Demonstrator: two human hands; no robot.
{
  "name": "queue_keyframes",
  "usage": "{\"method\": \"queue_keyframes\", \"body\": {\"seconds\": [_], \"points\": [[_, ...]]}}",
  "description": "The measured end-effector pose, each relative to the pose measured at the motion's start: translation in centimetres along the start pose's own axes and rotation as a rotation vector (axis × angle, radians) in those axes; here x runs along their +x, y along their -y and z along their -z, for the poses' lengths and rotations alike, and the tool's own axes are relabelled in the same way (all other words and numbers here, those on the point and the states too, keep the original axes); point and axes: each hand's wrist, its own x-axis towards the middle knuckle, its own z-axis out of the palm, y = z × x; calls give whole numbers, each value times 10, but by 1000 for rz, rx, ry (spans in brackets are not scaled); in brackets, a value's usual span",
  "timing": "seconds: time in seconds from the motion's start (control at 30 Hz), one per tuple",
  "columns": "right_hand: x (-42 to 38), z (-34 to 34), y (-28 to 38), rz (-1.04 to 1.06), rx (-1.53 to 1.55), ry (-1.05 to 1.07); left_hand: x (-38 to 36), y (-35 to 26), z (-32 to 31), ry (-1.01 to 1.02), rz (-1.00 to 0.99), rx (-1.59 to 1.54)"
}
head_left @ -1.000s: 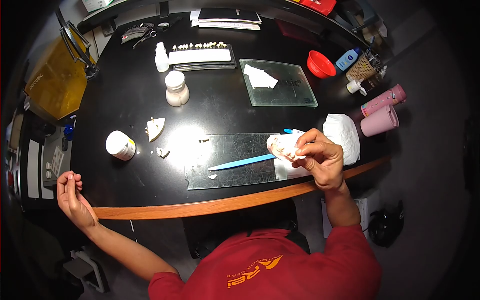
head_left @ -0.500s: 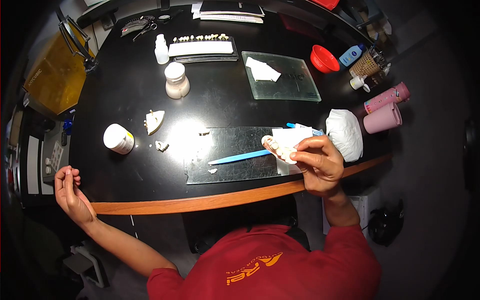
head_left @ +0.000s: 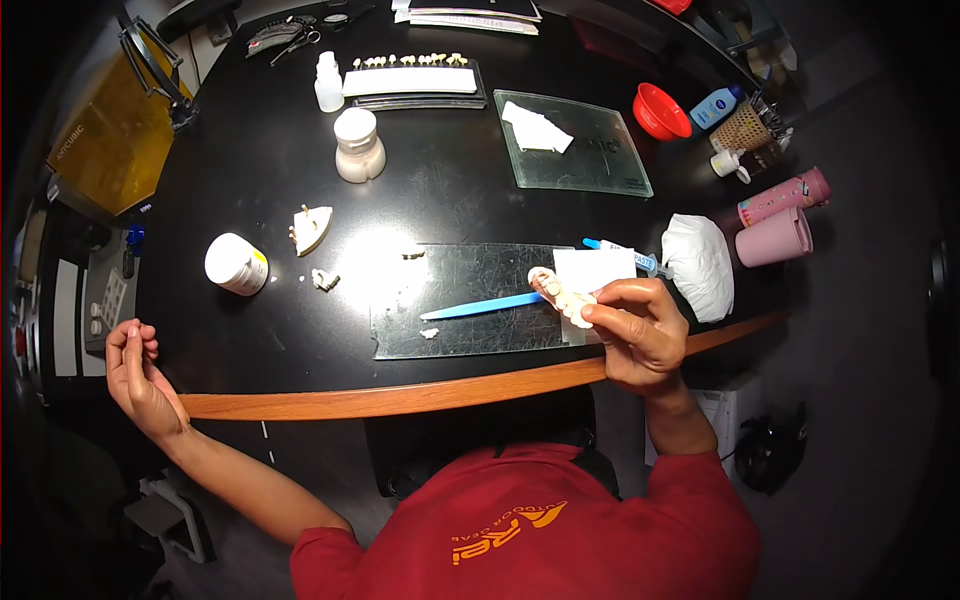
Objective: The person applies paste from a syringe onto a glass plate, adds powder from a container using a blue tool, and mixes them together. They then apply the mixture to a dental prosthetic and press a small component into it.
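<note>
Right hand [head_left: 645, 335]: we pinch 1 dental model [head_left: 562, 298] | Left hand [head_left: 146, 385]: fingers narrow, bunched | 1 blue stick [head_left: 485, 306] | 2 pink tumblers [head_left: 774, 240]

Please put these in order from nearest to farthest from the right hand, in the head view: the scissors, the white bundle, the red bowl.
From the right hand:
1. White bundle, just beyond it, to the right.
2. Red bowl, farther back on the right side.
3. Scissors, at the far left of the table.
</note>
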Motion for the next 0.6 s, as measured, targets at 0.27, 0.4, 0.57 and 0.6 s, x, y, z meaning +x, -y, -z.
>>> {"method": "queue_keyframes", "body": {"seconds": [0.27, 0.4, 0.57, 0.6], "points": [[0, 1, 1, -15, -12, 12, 0, 0, 0, -6, 6, -6], [-1, -2, -1, -12, 3, -9, 1, 4, 7, 21, 5, 0], [1, 0, 0, -19, 1, -4, 1, 5, 6, 22, -7, 6], [1, 0, 1, -23, -2, 0, 1, 5, 7, 25, -7, 8]]}}
